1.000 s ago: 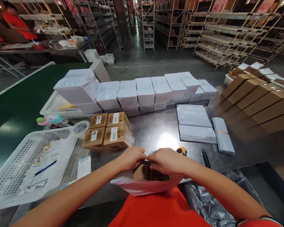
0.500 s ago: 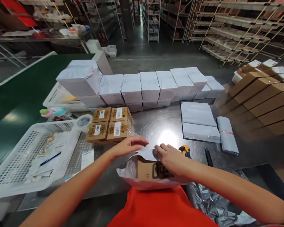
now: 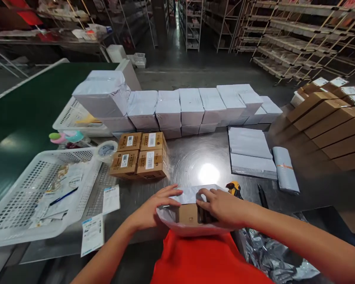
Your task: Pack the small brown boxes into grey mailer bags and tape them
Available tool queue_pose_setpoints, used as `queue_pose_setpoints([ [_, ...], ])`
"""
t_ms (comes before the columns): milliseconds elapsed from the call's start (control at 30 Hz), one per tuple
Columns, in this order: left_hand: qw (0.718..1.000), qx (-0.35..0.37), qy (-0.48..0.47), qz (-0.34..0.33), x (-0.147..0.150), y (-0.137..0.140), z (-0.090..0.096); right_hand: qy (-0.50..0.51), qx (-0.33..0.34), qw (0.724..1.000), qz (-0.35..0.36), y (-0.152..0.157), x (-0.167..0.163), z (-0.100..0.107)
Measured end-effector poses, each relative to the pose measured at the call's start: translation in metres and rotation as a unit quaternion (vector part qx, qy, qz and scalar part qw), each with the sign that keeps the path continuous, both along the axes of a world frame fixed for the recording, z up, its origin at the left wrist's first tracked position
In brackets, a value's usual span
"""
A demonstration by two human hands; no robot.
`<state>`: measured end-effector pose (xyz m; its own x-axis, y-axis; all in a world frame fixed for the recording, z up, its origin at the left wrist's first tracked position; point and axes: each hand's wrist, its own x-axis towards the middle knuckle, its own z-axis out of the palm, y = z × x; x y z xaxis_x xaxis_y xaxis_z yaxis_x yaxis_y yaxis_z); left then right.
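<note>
A white plastic mailing bag (image 3: 192, 229) sits against the front of my body with its mouth open towards me. Inside it lies a brown cardboard box (image 3: 187, 214), partly covered by the bag and by my fingers. My left hand (image 3: 158, 205) is at the bag's left corner, thumb and fingers closed about its edge. On the right, my right hand (image 3: 217, 203) has curled fingers at the bag's far edge, over the box's dark printed part. Just beyond that hand lies a yellow and black tape measure (image 3: 234, 188).
Brown labelled boxes (image 3: 149, 159) stand left of centre, near a tape roll (image 3: 107, 150) and a white basket (image 3: 26, 197). White packages (image 3: 192, 104) line the back. Mailing bags (image 3: 250, 152), a bundled roll (image 3: 285, 169) and a black marker (image 3: 262, 196) lie right. Loose labels (image 3: 93, 235) lie left.
My left hand has come down from above the bag to its left corner. The bag's far flap stands more upright and wider. My right hand has shifted slightly right.
</note>
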<state>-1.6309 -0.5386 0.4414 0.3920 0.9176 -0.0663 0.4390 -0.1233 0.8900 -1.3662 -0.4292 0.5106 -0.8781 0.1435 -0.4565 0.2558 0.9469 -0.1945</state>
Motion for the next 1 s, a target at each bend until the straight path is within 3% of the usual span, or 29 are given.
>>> queue_pose_setpoints([
  [100,0.999,0.019,-0.037,-0.026,0.000,0.007,-0.003,-0.010,-0.052,0.998,-0.029,0.003,-0.001,0.005],
  [233,0.989,-0.023,-0.147,-0.009,-0.004,0.013,-0.008,-0.022,-0.103,0.992,-0.069,0.012,-0.006,0.010],
  [400,0.950,-0.088,-0.287,0.082,0.001,0.010,-0.025,0.043,-0.174,0.968,-0.178,0.020,-0.035,0.018],
  [500,0.930,-0.096,-0.331,0.128,0.007,0.005,-0.032,0.097,-0.250,0.926,-0.264,0.011,-0.066,0.018],
  [633,0.912,-0.099,-0.355,0.181,0.013,0.002,-0.037,0.075,-0.389,0.848,-0.351,-0.009,-0.099,0.011],
  [833,0.911,-0.080,-0.338,0.225,0.020,0.006,-0.041,0.099,-0.394,0.819,-0.405,-0.023,-0.111,0.003],
  [1000,0.922,-0.070,-0.309,0.224,0.022,0.009,-0.041,0.116,-0.330,0.844,-0.408,-0.025,-0.109,0.007],
])
